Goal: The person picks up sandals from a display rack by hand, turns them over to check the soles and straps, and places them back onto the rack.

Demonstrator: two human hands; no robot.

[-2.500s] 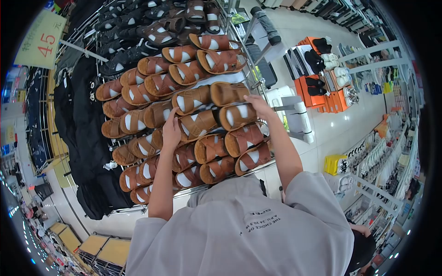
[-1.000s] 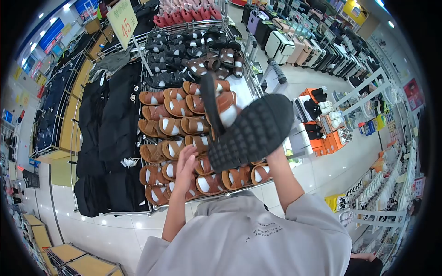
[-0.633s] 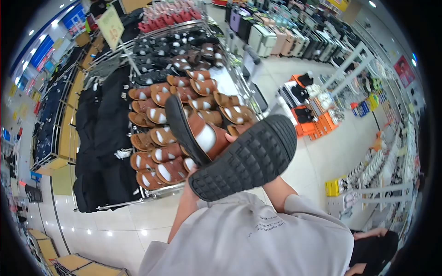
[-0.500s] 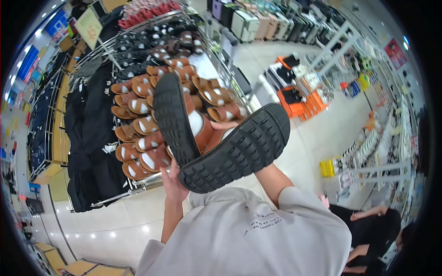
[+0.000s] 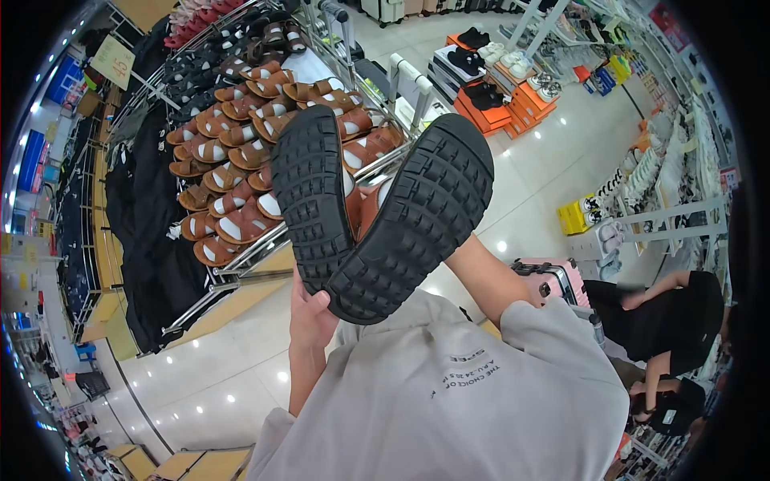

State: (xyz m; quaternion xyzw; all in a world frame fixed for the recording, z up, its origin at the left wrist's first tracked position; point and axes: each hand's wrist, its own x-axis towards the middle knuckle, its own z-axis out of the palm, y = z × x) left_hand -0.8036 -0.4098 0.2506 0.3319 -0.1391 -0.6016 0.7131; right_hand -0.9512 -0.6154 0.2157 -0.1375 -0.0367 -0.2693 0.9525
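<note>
A pair of brown slide sandals is held up with the black treaded soles facing me. One sandal [image 5: 309,188] stands nearly upright on the left; the other sandal [image 5: 425,212] slants up to the right, and their lower ends overlap. My left hand [image 5: 311,314] is closed on the overlapping lower ends, its thumb pressed on the black sole. My right forearm [image 5: 484,276] runs up behind the slanted sandal, and that sole hides most of the hand. Between the soles, brown straps [image 5: 367,210] and a bit of white stuffing show.
A metal-railed display [image 5: 233,272] carries rows of brown sandals [image 5: 233,180], with black clothes [image 5: 144,256] along its left. A price sign [image 5: 112,62] stands above it. Orange shoe boxes [image 5: 525,108] are at the upper right. People in black [image 5: 670,321] and a pink suitcase [image 5: 553,280] are to the right.
The slanted sandal has turned more upright, and both soles now face me more fully. My right fingers, seen between the sandals before, are now mostly hidden. The view has shifted.
</note>
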